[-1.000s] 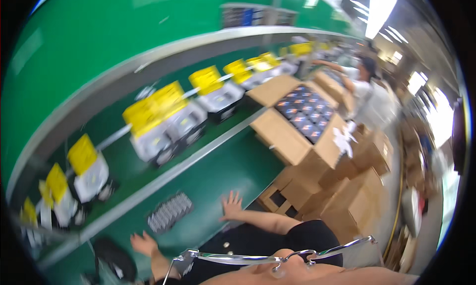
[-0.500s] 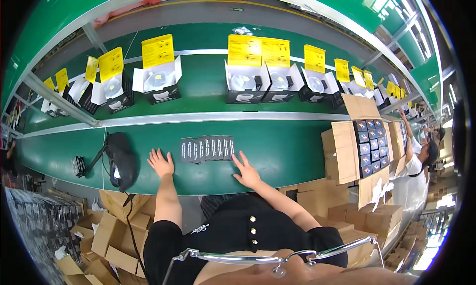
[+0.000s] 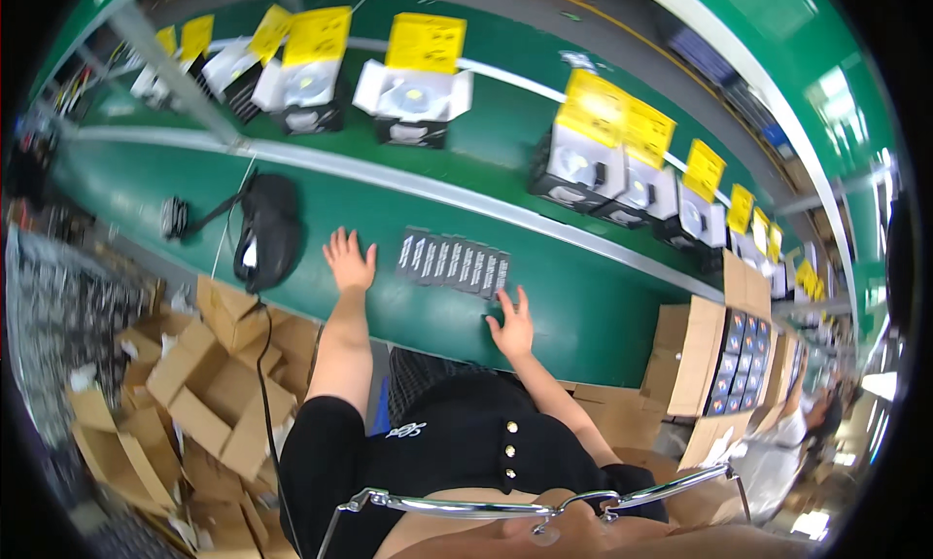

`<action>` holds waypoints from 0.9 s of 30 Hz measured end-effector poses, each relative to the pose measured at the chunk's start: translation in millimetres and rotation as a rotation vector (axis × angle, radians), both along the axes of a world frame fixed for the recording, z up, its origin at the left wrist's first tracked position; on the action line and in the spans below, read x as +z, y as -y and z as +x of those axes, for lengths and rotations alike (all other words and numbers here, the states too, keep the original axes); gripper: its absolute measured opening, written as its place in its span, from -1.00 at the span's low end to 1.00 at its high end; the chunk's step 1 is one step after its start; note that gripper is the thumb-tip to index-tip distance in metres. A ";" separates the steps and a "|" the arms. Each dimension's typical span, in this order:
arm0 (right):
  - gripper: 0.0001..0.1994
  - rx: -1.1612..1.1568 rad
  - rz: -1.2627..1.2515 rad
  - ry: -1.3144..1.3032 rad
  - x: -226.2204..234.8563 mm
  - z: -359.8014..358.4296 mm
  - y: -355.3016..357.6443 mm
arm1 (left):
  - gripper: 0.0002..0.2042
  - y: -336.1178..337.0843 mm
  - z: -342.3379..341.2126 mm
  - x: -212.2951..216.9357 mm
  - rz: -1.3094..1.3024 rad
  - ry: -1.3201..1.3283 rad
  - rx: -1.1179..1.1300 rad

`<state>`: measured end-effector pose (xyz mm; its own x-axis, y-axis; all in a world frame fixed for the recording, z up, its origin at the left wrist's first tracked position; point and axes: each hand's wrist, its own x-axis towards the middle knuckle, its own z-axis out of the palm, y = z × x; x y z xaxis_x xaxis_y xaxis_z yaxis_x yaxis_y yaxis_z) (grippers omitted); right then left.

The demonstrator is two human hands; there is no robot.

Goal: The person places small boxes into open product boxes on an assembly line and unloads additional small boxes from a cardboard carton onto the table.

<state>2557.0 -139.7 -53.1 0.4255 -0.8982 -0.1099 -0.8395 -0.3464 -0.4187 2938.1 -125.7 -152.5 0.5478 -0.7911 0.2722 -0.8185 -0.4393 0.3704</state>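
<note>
The fingers of the right hand (image 3: 513,331) are parted, the foremost one at the lower right end of a row of flat black cards (image 3: 453,262); whether it touches them I cannot tell. The left hand (image 3: 350,265) rests palm down, fingers spread wide, just beside the row's left end. The cards lie on the green worktop (image 3: 593,311) between the hands, overlapping side by side in a slanting band, each narrow and dark with pale lettering running lengthwise, too small to read. Left of the left hand lies a rounded black bag (image 3: 269,230); well to the right, an open carton (image 3: 695,355) holds rows of small dark boxes (image 3: 743,365). Beyond a metal rail (image 3: 544,227) stand open black boxes (image 3: 412,133) with raised yellow flaps.
</note>
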 end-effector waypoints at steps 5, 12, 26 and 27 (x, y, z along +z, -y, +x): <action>-0.10 -0.200 -0.035 0.108 -17.6 -5.4 -2.5 | -0.41 10.7 8.8 27.2 -0.002 -0.024 -0.009; -0.03 -0.225 0.116 0.067 -15.8 15.9 4.7 | -0.47 -12.3 24.4 13.9 -0.075 -0.110 0.029; -0.26 -0.398 -0.090 0.019 -30.8 16.4 18.7 | -0.49 -1.7 29.8 18.1 -0.102 -0.113 -0.020; -0.32 -0.407 -0.209 0.015 -30.1 21.2 17.2 | -0.49 -3.9 31.4 15.3 -0.097 -0.115 -0.018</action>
